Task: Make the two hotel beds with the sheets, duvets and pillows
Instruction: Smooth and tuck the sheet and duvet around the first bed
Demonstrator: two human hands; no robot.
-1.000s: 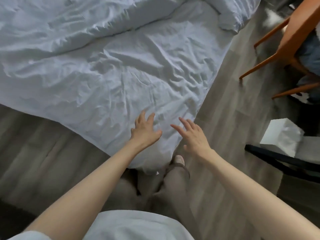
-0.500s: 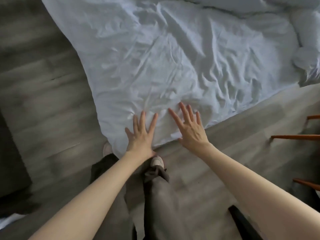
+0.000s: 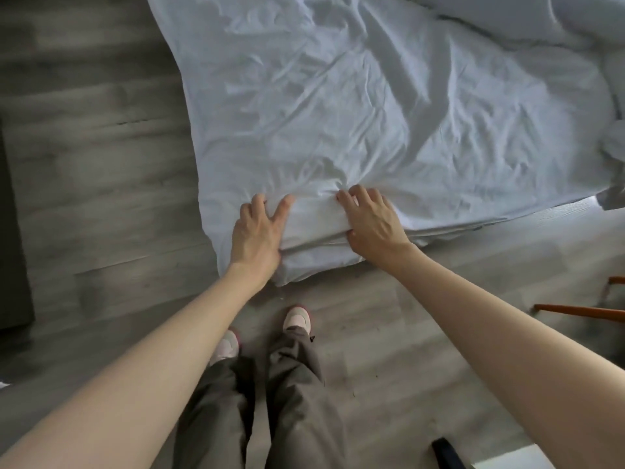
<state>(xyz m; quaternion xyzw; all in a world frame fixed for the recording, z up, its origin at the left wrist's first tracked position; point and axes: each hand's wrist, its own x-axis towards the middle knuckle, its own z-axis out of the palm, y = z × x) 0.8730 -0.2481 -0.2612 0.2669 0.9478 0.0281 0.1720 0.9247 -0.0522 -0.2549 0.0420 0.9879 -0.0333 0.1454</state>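
Two hands meet at the near corner of a white sheet (image 3: pixel 355 113), just below the middle of the frame. The left hand (image 3: pixel 258 231) lies on the corner's left side, its fingers curled down into the cloth and its thumb stretched out toward the right. The right hand (image 3: pixel 372 225) sits just beside it, fingers bent over a raised fold and thumb tucked under it, so a bunch of fabric is pinched between them. Creases fan out from that gathered spot. The sheet is wrinkled and covers the bed (image 3: pixel 449 231) across the upper middle and right. A puffier white duvet (image 3: pixel 507 22) is heaped in the upper right. Grey wood floor (image 3: pixel 101 164) fills the left side. Pale shoes (image 3: pixel 297 318) and grey-brown trousers (image 3: pixel 294 384) show at the bottom centre. An orange chair leg (image 3: pixel 581 311) enters from the right edge.
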